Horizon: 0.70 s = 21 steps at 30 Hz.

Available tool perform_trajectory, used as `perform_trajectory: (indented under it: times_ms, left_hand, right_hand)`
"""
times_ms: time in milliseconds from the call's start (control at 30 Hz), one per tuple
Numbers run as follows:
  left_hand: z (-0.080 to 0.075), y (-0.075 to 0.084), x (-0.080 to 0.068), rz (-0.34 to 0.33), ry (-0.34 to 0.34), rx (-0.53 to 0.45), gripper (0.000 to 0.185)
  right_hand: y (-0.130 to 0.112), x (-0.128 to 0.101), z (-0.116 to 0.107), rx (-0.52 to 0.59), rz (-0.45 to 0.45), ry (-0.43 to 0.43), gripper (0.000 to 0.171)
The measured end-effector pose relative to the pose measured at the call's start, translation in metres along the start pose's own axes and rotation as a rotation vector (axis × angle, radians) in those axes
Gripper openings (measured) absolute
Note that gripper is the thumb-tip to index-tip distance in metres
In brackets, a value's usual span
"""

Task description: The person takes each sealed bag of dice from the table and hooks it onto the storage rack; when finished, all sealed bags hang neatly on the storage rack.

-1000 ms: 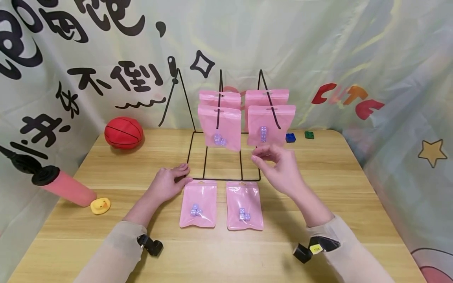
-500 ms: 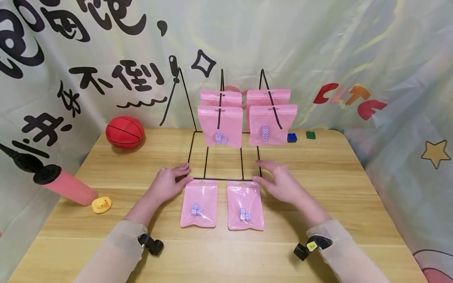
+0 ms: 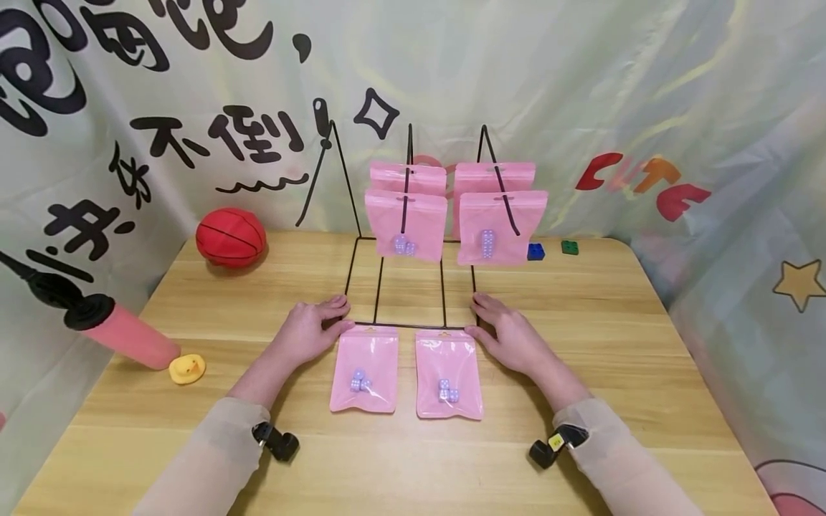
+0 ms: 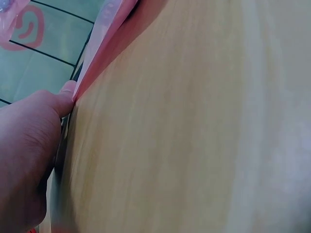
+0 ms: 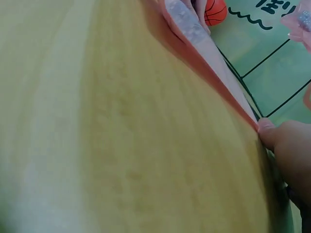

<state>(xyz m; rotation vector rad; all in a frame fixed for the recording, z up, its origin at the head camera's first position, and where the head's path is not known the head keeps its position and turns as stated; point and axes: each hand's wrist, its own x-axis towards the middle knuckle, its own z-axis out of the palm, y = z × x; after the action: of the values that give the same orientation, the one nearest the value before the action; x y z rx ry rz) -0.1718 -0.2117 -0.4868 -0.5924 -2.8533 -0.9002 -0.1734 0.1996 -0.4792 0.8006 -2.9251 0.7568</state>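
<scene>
A black wire display rack [image 3: 444, 294] stands on the wooden table. Pink zip bags [image 3: 407, 224] with lilac dice hang from its middle and right hooks. My left hand [image 3: 312, 331] holds the rack's front left corner, thumb on the front wire and fingers on the side. My right hand [image 3: 510, 337] does likewise at the front right corner. Just in front of the rack lie two more pink bags: a left bag [image 3: 364, 355] and a right bag [image 3: 449, 362], each with several dice. In the wrist views, my left thumb [image 4: 67, 92] and right thumb [image 5: 266, 127] meet the bags' top corners.
The rack's left hook [image 3: 316, 172] bears no bag. A red toy basketball [image 3: 230, 238], a pink bottle [image 3: 132, 335] and a yellow rubber duck [image 3: 187, 369] are on the left. Behind, on the right, lie a blue brick [image 3: 535, 251] and a green brick [image 3: 569, 247].
My right hand has come down from beside the hanging right bag to the rack's front right corner. My left hand has stayed at its corner. The hanging bags have swung slightly.
</scene>
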Motion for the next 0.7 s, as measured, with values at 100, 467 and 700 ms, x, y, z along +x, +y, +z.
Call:
perform_trajectory:
  times_ms: [100, 467, 700]
  left_hand:
    - [-0.001, 0.001, 0.001, 0.000, -0.014, 0.003, 0.044]
    - [-0.018, 0.011, 0.003, -0.007, -0.098, 0.054, 0.049]
    - [-0.026, 0.028, -0.002, -0.016, -0.052, 0.059, 0.052]
  right_hand:
    - [0.001, -0.001, 0.002, 0.044, 0.028, 0.020, 0.056]
    - [-0.003, 0.005, 0.002, 0.105, 0.059, 0.048, 0.054]
    - [-0.004, 0.001, 0.000, 0.104, 0.066, 0.045, 0.053]
